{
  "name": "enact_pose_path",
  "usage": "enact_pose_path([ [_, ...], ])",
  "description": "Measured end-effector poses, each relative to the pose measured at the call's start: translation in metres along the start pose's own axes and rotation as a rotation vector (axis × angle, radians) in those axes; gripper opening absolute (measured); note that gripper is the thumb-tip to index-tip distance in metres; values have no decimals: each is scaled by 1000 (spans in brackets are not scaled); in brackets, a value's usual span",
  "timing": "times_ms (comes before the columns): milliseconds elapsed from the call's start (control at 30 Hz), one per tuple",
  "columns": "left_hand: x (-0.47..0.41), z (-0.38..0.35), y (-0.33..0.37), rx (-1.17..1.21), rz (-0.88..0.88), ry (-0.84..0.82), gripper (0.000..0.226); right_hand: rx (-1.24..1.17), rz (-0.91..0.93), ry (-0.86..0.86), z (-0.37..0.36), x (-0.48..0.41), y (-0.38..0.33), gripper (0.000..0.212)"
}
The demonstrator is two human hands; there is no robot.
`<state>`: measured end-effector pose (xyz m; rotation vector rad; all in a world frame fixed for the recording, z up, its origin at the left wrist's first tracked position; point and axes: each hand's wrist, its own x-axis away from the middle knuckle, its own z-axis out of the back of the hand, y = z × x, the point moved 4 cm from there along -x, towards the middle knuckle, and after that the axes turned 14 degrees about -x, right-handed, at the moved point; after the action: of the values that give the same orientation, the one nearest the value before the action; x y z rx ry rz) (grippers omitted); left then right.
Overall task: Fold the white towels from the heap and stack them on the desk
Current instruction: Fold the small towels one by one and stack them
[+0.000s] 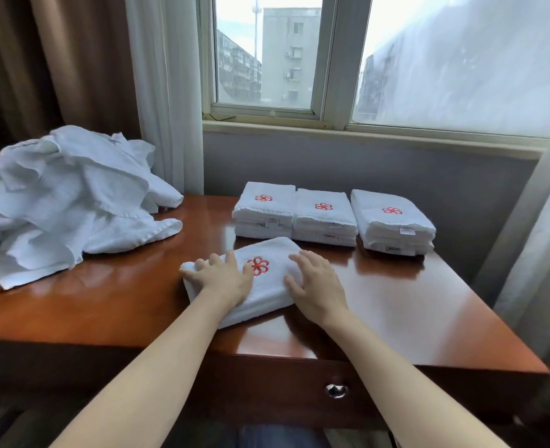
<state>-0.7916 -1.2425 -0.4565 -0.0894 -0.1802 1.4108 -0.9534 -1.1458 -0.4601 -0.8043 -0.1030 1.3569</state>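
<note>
Both forearms come up from the bottom of the frame and meet at centre, where my view shows the left hand [222, 279] and the right hand [319, 286] lying flat, fingers straight and slightly spread, gripping nothing. They press on a folded towel [269, 287] on the desk [105, 302], the left palm over its left part, the right over its right edge. A red flower logo [258, 266] faces up between the two hands. This towel sits skewed to the desk's front edge: its long axis seems to run from centre left up toward the right, with one corner pointing at the lower centre of the frame. Just beyond it, toward upper centre, three stacks of folded towels stand in a row: the left stack [264, 208] and middle stack [325, 218] touching, the right stack [393, 221] just apart, each with its logo on top. At centre left the heap [67, 202] of crumpled white towels spreads over the desk's left end. Below the desktop, a round metal knob [336, 390] sits on the drawer front. A window [267, 59] fills the upper frame.
</note>
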Motion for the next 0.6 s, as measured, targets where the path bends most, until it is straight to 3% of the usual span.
enact_pose_path([
  [133, 13, 12, 8, -114, -27, -74, 74, 43, -218, 47, 17, 13, 5, 55],
  [367, 43, 25, 18, -101, -201, -140, 80, -190, -536, -22, 39, 33, 20, 63],
  [467, 45, 31, 16, -93, -274, -106, 64, -280, -582, -66, 49, 36, 20, 57],
  [533, 41, 27, 15, 6, -331, -168, 42, -350, -586, -100, 54, 41, 17, 52],
  [600, 37, 21, 12, 131, -367, -260, 42, -442, -593, -136, 58, 45, 16, 42],
])
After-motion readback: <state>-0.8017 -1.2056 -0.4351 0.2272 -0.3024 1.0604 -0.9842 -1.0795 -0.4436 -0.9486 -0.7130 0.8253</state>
